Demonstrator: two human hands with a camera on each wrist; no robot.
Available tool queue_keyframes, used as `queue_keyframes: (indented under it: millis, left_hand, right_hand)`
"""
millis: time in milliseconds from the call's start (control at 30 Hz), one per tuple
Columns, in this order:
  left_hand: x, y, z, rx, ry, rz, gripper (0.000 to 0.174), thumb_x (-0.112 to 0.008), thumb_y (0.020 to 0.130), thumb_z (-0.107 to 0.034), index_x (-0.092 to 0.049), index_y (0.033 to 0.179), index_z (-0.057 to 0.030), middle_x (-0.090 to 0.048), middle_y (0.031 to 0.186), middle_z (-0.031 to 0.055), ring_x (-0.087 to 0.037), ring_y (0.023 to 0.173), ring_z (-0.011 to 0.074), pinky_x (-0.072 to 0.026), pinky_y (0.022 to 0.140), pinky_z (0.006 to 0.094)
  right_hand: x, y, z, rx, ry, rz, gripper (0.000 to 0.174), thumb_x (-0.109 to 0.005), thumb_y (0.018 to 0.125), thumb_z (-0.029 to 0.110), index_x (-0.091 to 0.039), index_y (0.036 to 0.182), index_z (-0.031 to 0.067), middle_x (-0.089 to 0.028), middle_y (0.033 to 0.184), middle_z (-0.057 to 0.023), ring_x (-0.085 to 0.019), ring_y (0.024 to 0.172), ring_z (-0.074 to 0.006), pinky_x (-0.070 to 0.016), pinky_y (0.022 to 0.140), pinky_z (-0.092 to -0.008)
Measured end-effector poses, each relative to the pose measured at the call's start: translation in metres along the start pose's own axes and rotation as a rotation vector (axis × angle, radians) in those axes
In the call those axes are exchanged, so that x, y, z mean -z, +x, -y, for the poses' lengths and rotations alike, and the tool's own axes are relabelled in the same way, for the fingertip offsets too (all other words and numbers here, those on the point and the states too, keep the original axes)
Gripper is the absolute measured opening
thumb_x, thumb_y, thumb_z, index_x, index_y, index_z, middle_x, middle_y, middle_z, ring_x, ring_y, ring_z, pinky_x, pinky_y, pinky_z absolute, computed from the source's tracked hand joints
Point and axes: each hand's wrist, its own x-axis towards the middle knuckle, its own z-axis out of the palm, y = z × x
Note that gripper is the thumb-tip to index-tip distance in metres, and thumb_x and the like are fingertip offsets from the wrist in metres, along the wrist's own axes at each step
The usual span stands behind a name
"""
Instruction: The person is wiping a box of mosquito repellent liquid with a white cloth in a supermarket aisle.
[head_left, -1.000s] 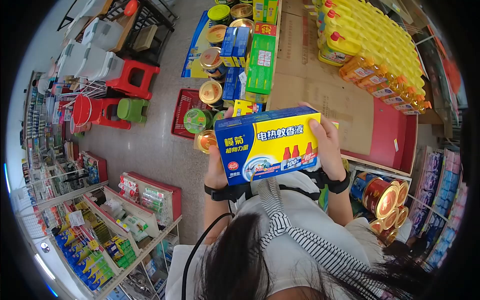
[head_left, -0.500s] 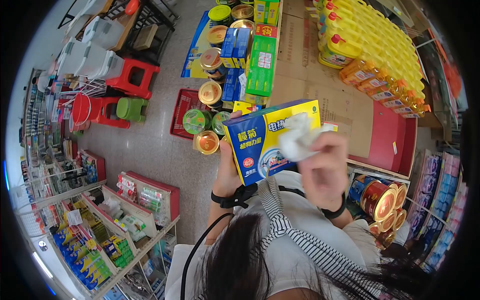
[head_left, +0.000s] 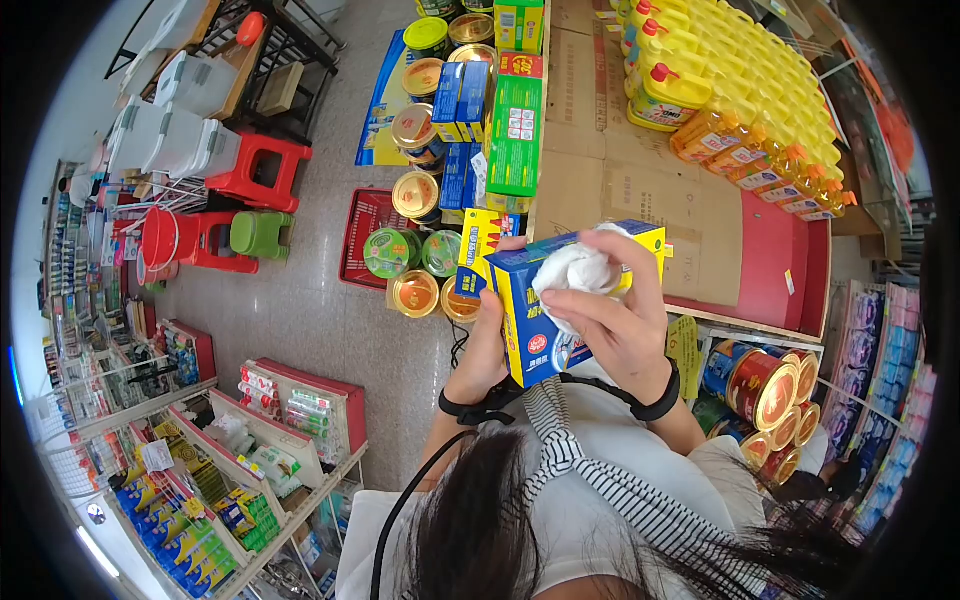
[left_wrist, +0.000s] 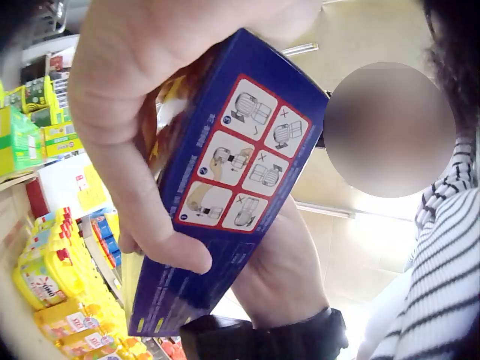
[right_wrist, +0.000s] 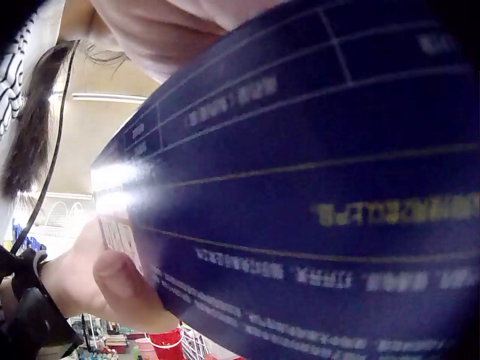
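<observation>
A blue and yellow mosquito-repellent liquid box (head_left: 517,335) is held up in front of the person's chest. The left hand (head_left: 484,348) grips its left end, thumb along the near side. In the left wrist view, the box's blue end panel (left_wrist: 229,161) carries small printed diagrams. A crumpled white cloth (head_left: 575,278) is pinched in the right hand (head_left: 630,335) and lies against the box's front, covering much of the lettering. Across the right wrist view stretches the box's dark blue printed side (right_wrist: 300,195), with the left hand (right_wrist: 124,289) at its end.
Behind the hands, a cardboard-covered display (head_left: 640,190) holds rows of yellow detergent bottles (head_left: 670,95). Green and blue boxes and gold-lidded cans (head_left: 415,195) line its left side by a red basket (head_left: 365,235). More cans (head_left: 755,385) stand at right; shelves (head_left: 230,470) are at lower left.
The right hand has left the box's right end and brought a white cloth onto its front. The left hand keeps its grip. The box has shifted rightward and turned.
</observation>
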Motion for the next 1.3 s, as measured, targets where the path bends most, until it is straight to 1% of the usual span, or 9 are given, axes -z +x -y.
queue_keyframes:
  millis: [67, 133, 400, 467, 600, 833, 967, 1133, 1300]
  left_hand:
    - [0.0, -0.001, -0.001, 0.013, -0.012, -0.006, 0.071, -0.029, 0.094, -0.063, -0.019, 0.146, -0.0169, -0.035, 0.145, 0.0177, -0.038, 0.134, 0.0318, -0.0338, 0.11, 0.0471]
    - [0.003, -0.002, -0.002, 0.065, -0.046, -0.078, 0.069, -0.021, 0.095, -0.063, -0.019, 0.147, -0.0174, -0.035, 0.145, 0.0177, -0.038, 0.134, 0.0312, -0.034, 0.11, 0.0463]
    - [0.019, 0.005, -0.005, -0.027, -0.035, -0.005, 0.059, -0.026, 0.099, -0.053, -0.022, 0.145, -0.0147, -0.044, 0.138, 0.0132, -0.048, 0.125, 0.0245, -0.0412, 0.104, 0.0405]
    - [0.018, 0.005, -0.01, 0.06, 0.033, -0.106, 0.064, -0.027, 0.096, -0.06, -0.027, 0.143, -0.0162, -0.042, 0.139, 0.0173, -0.046, 0.127, 0.0293, -0.0384, 0.107, 0.0441]
    - [0.01, 0.01, -0.022, 0.071, -0.11, -0.156, 0.065, -0.028, 0.096, -0.061, -0.027, 0.143, -0.0163, -0.044, 0.139, 0.0159, -0.047, 0.127, 0.029, -0.0385, 0.107, 0.0443]
    - [0.019, 0.015, -0.012, 0.036, -0.065, -0.031, 0.057, -0.029, 0.098, -0.057, -0.027, 0.141, -0.0196, -0.042, 0.141, 0.0157, -0.045, 0.128, 0.0304, -0.0405, 0.105, 0.0458]
    - [0.017, 0.017, -0.008, 0.004, -0.074, -0.029, 0.054, -0.03, 0.098, -0.055, -0.027, 0.139, -0.019, -0.041, 0.14, 0.0164, -0.045, 0.128, 0.031, -0.0408, 0.105, 0.0458]
    - [0.016, 0.013, -0.019, 0.014, -0.112, -0.116, 0.059, -0.031, 0.098, -0.054, -0.027, 0.141, -0.0143, -0.046, 0.137, 0.015, -0.049, 0.124, 0.0254, -0.0434, 0.102, 0.0395]
    - [0.021, 0.008, -0.022, -0.054, -0.051, -0.096, 0.059, -0.03, 0.097, -0.056, -0.027, 0.139, -0.015, -0.044, 0.138, 0.0164, -0.048, 0.125, 0.0281, -0.0428, 0.103, 0.0424]
  right_hand:
    - [-0.003, 0.0, 0.0, -0.049, 0.074, -0.031, 0.028, -0.076, 0.067, 0.01, -0.074, 0.095, 0.0156, -0.062, 0.112, -0.0051, -0.053, 0.108, -0.0283, -0.0435, 0.091, -0.0378]
    - [-0.005, 0.0, -0.005, 0.132, -0.028, 0.013, 0.03, -0.072, 0.066, 0.008, -0.073, 0.096, 0.0112, -0.065, 0.11, -0.0071, -0.058, 0.102, -0.0281, -0.0484, 0.086, -0.0363]
    - [-0.024, 0.003, 0.003, 0.18, -0.035, -0.032, 0.028, -0.065, 0.063, 0.006, -0.07, 0.09, 0.0041, -0.067, 0.11, -0.0086, -0.062, 0.097, -0.0255, -0.0512, 0.082, -0.0338]
    - [-0.024, 0.003, 0.005, 0.291, 0.072, 0.099, 0.024, -0.065, 0.066, 0.007, -0.068, 0.089, 0.0036, -0.067, 0.11, -0.0084, -0.061, 0.099, -0.026, -0.0511, 0.084, -0.0349]
    - [-0.016, -0.003, 0.008, 0.277, 0.23, 0.27, 0.019, -0.063, 0.072, 0.005, -0.066, 0.09, 0.0043, -0.068, 0.111, -0.006, -0.061, 0.1, -0.0253, -0.0508, 0.086, -0.0361]
    - [-0.005, 0.016, -0.021, 0.107, -0.042, -0.084, 0.015, -0.072, 0.065, -0.001, -0.067, 0.077, 0.0073, -0.071, 0.101, -0.0046, -0.064, 0.091, -0.0239, -0.0522, 0.08, -0.0325]
    - [-0.013, 0.021, -0.015, 0.127, -0.015, -0.1, 0.021, -0.075, 0.062, -0.003, -0.067, 0.078, 0.0087, -0.071, 0.101, -0.0046, -0.064, 0.089, -0.0239, -0.053, 0.077, -0.031]
    - [-0.017, 0.017, -0.002, 0.204, -0.007, 0.126, 0.015, -0.072, 0.068, 0.007, -0.067, 0.078, 0.0169, -0.068, 0.112, 0.0024, -0.059, 0.108, -0.0185, -0.0367, 0.097, -0.0405]
    - [-0.018, 0.015, -0.026, 0.246, 0.041, 0.143, 0.016, -0.071, 0.067, 0.004, -0.068, 0.079, 0.0146, -0.069, 0.112, -0.0003, -0.06, 0.104, -0.0208, -0.0413, 0.093, -0.0393]
